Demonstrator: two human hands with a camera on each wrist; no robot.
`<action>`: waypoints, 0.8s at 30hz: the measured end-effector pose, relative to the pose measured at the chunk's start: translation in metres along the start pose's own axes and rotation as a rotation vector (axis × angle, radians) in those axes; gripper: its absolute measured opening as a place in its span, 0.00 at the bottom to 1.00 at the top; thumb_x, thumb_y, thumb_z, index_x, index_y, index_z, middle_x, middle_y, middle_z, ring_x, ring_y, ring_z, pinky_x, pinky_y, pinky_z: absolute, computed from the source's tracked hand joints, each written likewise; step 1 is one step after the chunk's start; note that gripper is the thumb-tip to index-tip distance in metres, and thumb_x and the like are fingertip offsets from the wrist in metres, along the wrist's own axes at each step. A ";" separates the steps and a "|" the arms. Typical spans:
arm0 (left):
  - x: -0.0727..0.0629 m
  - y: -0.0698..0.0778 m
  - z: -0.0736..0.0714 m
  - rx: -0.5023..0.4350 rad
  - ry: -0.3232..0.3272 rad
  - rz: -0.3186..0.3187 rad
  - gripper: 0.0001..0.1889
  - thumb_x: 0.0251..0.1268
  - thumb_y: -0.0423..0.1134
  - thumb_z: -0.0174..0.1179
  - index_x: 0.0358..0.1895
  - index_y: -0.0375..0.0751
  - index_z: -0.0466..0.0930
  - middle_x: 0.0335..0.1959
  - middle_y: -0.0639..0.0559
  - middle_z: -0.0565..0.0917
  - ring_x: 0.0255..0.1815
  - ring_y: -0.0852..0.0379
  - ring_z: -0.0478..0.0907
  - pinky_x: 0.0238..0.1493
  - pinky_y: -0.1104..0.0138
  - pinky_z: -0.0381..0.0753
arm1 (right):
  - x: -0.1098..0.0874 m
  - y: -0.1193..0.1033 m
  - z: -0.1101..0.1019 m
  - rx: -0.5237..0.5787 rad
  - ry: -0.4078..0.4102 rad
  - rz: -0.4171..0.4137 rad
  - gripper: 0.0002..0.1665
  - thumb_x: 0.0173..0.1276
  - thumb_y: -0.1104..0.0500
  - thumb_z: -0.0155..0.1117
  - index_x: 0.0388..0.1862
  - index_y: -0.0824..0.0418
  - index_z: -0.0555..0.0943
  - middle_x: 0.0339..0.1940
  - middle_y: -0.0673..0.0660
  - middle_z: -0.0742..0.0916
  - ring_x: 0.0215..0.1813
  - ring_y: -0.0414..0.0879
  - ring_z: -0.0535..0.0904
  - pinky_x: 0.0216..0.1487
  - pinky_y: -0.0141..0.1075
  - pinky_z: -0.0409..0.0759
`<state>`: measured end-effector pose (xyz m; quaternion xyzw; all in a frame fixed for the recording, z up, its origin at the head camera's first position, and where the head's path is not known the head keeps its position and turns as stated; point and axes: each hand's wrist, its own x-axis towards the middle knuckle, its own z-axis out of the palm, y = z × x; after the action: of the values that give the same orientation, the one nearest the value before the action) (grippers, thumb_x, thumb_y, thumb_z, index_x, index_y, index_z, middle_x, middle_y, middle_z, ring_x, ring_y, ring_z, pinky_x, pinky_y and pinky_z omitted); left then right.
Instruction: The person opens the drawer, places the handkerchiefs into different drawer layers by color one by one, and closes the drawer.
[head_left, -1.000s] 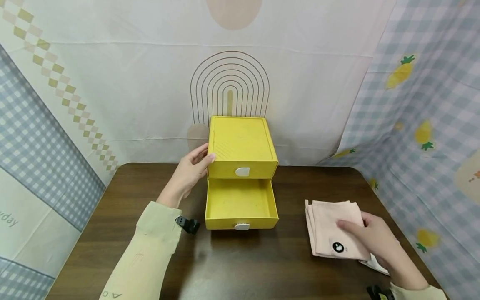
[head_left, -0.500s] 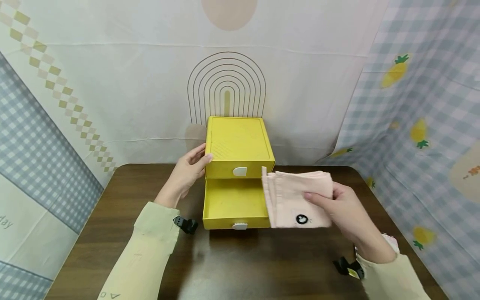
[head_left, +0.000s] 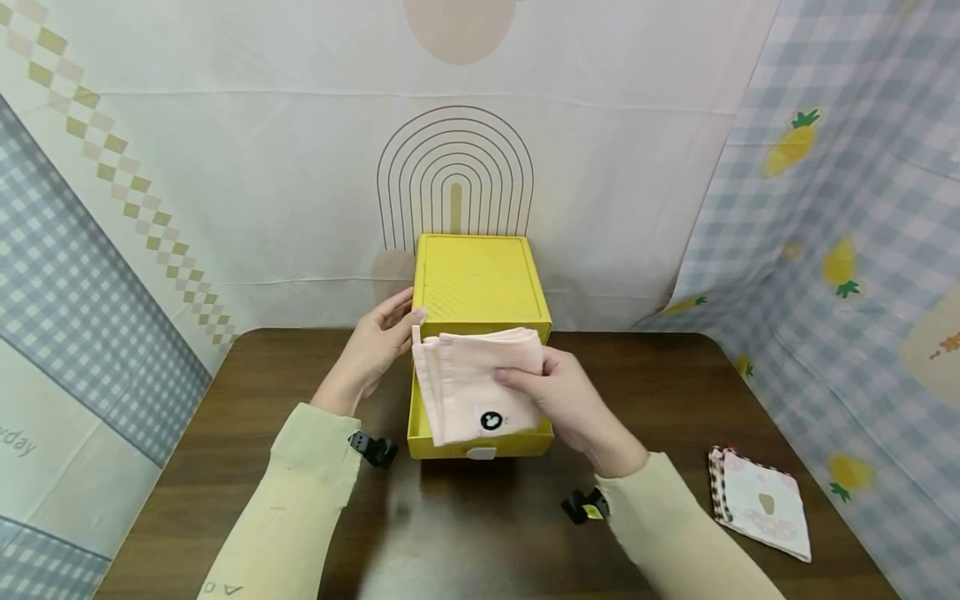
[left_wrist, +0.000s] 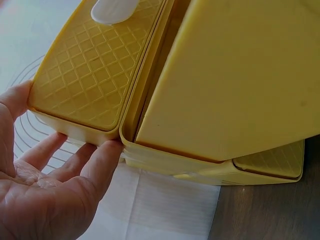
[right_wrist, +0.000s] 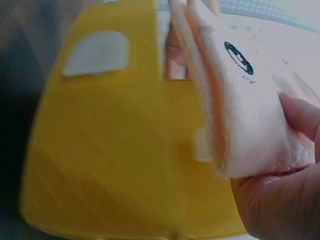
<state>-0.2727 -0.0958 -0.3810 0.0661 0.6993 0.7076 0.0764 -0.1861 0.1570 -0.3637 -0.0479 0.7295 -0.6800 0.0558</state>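
Observation:
A yellow two-drawer box [head_left: 480, 279] stands at the back of the table, its lower drawer [head_left: 480, 448] pulled out. My left hand [head_left: 378, 342] rests on the box's left side, thumb over the top edge and spread fingers against the wall, as the left wrist view also shows. My right hand [head_left: 573, 400] pinches a folded pale pink towel [head_left: 480, 387] with a round black emblem [head_left: 491, 420], thumb on the near face. Held over the pulled-out drawer, the towel hides most of its inside and the upper drawer's front. In the right wrist view the towel's folded edge [right_wrist: 215, 100] faces the yellow drawers.
A folded white towel [head_left: 765, 504] with a checked border lies at the table's right. Behind the box hangs a white patterned cloth [head_left: 300, 183], and a blue checked cloth [head_left: 810, 333] stands along the right side.
My right hand has carried the pink towel leftward from the table's right side to over the pulled-out drawer, uncovering the white towel. My left hand has stayed on the box.

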 end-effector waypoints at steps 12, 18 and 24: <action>0.000 -0.001 -0.002 0.024 -0.011 -0.006 0.34 0.66 0.52 0.61 0.74 0.56 0.60 0.73 0.50 0.61 0.70 0.54 0.62 0.65 0.55 0.68 | 0.025 0.030 0.017 0.029 0.053 0.163 0.18 0.59 0.57 0.74 0.46 0.64 0.82 0.34 0.62 0.87 0.31 0.50 0.85 0.32 0.40 0.84; -0.002 0.001 -0.002 0.035 -0.012 -0.016 0.35 0.66 0.53 0.61 0.75 0.57 0.60 0.74 0.50 0.61 0.71 0.53 0.61 0.66 0.53 0.66 | 0.030 0.037 0.020 -0.005 0.024 0.195 0.17 0.62 0.58 0.71 0.46 0.66 0.82 0.33 0.62 0.87 0.30 0.51 0.85 0.30 0.39 0.84; -0.001 0.001 -0.003 0.020 -0.017 -0.021 0.35 0.66 0.53 0.61 0.74 0.58 0.60 0.74 0.51 0.60 0.71 0.52 0.60 0.67 0.51 0.64 | 0.035 0.041 0.021 -0.087 0.027 0.250 0.15 0.67 0.58 0.66 0.47 0.67 0.81 0.33 0.61 0.86 0.29 0.49 0.85 0.30 0.38 0.84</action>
<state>-0.2725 -0.0985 -0.3805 0.0657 0.7063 0.6992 0.0892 -0.2176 0.1338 -0.4063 0.0500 0.7593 -0.6360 0.1283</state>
